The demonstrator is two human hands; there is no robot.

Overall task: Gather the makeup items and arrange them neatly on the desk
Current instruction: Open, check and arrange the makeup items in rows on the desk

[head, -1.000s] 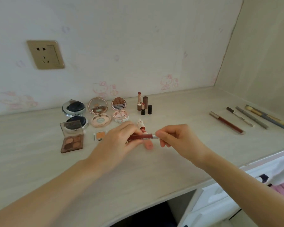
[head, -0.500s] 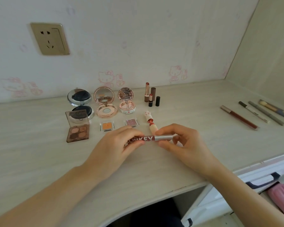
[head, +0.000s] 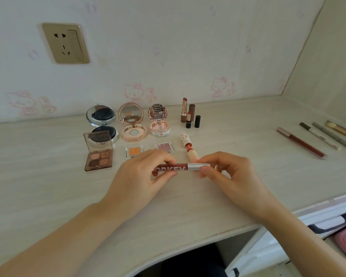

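Since a second ago both hands have drawn slightly nearer the desk's front edge with the lip gloss tube (head: 180,168), which now lies level between them with its white lettering turned up; half a second ago it was already held much the same way. The left hand (head: 142,176) pinches the dark red barrel, its grip clamped between thumb and fingertips. The right hand (head: 228,174) pinches the silver cap end, its grip likewise clamped on the tube. The tube hovers just above the desk (head: 48,186), in front of a pink lipstick with a cat-shaped cap (head: 189,146) lying on its side. Behind stand three open round compacts (head: 131,122), an eyeshadow palette (head: 99,152), two small single shadows (head: 133,151), and upright lipsticks (head: 188,114). Well apart to the right lie a long gloss wand (head: 302,142) and several pencils and brushes (head: 332,136) in a row.
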